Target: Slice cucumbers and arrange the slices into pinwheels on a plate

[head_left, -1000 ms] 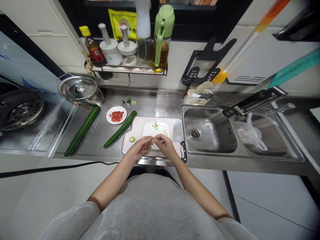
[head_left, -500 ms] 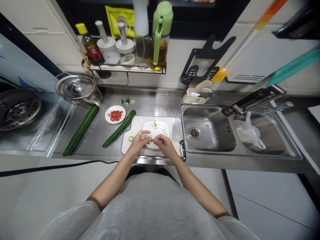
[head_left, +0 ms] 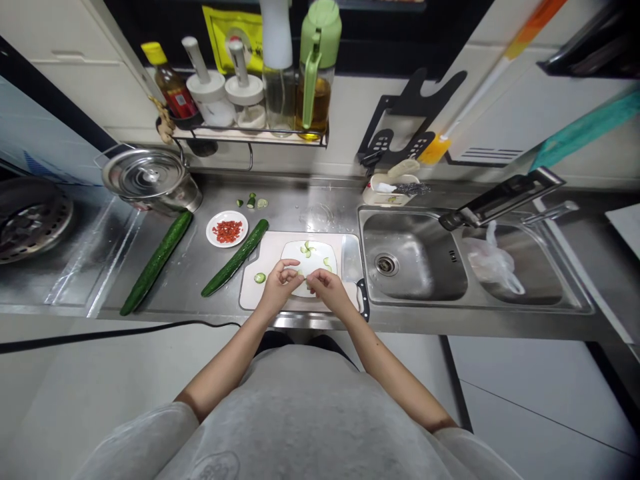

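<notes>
Both hands meet over the near part of a white plate, which sits on a pale cutting board. Between their fingertips is a small green-and-white cucumber slice, partly hidden. My left hand pinches at it from the left, and my right hand grips it from the right. On the plate lie a pinwheel of thin cucumber slices and another curved slice at the right. A cucumber piece rests on the board left of my left hand. At the board's right edge is a knife.
Two whole cucumbers lie to the left, near a small dish of chopped red pepper. Cucumber ends sit behind. A lidded steel pot stands back left; a double sink is at the right.
The view has shifted slightly, so the scene sits a little further left. Both hands stay together over the plate, with only slight finger movement.
</notes>
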`<state>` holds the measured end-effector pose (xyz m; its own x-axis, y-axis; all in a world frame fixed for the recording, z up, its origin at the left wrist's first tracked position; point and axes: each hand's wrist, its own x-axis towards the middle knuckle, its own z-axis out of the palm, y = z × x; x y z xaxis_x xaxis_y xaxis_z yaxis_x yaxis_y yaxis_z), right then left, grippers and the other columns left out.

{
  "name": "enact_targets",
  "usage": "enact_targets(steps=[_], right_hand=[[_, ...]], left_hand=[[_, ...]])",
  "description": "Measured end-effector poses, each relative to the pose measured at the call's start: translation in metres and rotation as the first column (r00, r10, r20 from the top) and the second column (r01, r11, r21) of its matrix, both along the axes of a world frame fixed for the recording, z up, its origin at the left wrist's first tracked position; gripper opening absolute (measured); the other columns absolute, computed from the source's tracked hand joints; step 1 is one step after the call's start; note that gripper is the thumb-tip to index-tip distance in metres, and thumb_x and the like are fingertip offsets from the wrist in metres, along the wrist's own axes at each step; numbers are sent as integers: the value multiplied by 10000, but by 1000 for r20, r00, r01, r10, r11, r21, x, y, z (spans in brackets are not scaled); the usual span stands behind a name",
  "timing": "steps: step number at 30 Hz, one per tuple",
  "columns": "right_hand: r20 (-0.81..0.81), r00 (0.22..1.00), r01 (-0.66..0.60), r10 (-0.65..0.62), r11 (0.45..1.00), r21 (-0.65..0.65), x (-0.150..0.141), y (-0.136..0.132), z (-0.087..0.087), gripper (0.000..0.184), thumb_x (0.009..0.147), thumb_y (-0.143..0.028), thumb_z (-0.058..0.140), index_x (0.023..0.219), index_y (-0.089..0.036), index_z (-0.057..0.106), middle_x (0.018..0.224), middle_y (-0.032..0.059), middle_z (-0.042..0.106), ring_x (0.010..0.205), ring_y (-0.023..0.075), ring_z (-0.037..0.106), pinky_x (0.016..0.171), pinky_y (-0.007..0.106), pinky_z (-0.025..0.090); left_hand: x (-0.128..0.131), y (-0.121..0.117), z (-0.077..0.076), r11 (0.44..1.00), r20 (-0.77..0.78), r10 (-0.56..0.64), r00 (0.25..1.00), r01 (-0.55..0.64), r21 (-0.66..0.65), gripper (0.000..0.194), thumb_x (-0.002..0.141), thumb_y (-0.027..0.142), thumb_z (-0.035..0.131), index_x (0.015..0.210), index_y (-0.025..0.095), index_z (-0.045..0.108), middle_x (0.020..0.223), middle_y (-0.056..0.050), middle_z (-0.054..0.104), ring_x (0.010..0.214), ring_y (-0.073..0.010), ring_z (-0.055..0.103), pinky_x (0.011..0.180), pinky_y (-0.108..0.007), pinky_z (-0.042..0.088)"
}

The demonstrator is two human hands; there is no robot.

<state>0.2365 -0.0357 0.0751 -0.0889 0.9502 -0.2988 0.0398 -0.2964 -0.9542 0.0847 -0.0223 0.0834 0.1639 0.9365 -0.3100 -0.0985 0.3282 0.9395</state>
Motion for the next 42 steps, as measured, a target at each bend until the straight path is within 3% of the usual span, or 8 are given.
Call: enact_targets(steps=[4, 9, 14, 19, 28, 35, 42], right_hand=[[8, 1000, 14, -13, 999, -43, 1, -1, -3, 326, 745, -510, 614, 696, -198, 536, 588, -21, 571, 513, 95, 502, 433, 201, 378], [14, 999, 49, -47, 992, -117, 12, -3, -17, 371, 699, -544, 650, 726, -199, 519, 577, -20, 591, 472, 108, 521, 392, 204, 381], [204, 979, 29, -22, 999, -30, 38, 2, -40, 322, 703, -496, 651, 694, -199, 528, 485, -48, 531, 424, 98, 466, 411, 211, 357], [308, 951, -42, 33, 999, 23, 63, 20, -61, 224, 760, -411, 565, 723, -191, 551, 495, -54, 523, 466, 109, 479, 487, 223, 383], [672, 733, -163, 106, 986, 22, 82, 59, -66, 116, 770, -244, 562, 688, -168, 592, 629, -12, 597, 589, 108, 500, 570, 208, 333], [794, 580, -206, 183, 976, -74, 79, 67, -64, 124, 816, -249, 568, 758, -160, 633, 691, 8, 629, 615, 107, 495, 568, 201, 295], [858, 461, -224, 225, 965, -132, 74, 70, -59, 144, 858, -270, 542, 837, -172, 645, 770, 43, 664, 702, 140, 547, 600, 217, 297]], left_hand=[[2, 0, -10, 1000, -29, 9, 1000, -8, 17, 455, 674, 358, 718, 1062, 194, 545, 665, 47, 544, 621, -86, 492, 627, -217, 369], [13, -1, -36, 1000, -23, -15, 1000, 15, -3, 456, 662, 364, 727, 1057, 181, 591, 675, 43, 536, 611, -84, 484, 633, -225, 378], [29, 6, -61, 988, -145, -124, 982, 135, 69, 299, 654, 319, 723, 910, 171, 674, 685, 18, 564, 628, -96, 493, 645, -237, 399], [49, 25, -76, 978, -339, -165, 926, 197, 63, 165, 648, 276, 707, 784, 186, 680, 648, 19, 602, 592, -108, 517, 607, -236, 409], [73, 54, -76, 965, -629, -195, 752, 261, 13, 140, 700, 272, 667, 825, 216, 699, 785, -21, 693, 720, -169, 610, 635, -259, 406], [80, 58, -74, 952, -734, -260, 627, 294, -85, 159, 770, 321, 616, 887, 244, 691, 861, 1, 709, 789, -155, 617, 640, -237, 395], [85, 59, -77, 942, -791, -235, 565, 333, -42, 146, 810, 306, 572, 869, 228, 681, 918, -12, 691, 829, -155, 604, 647, -239, 392]])
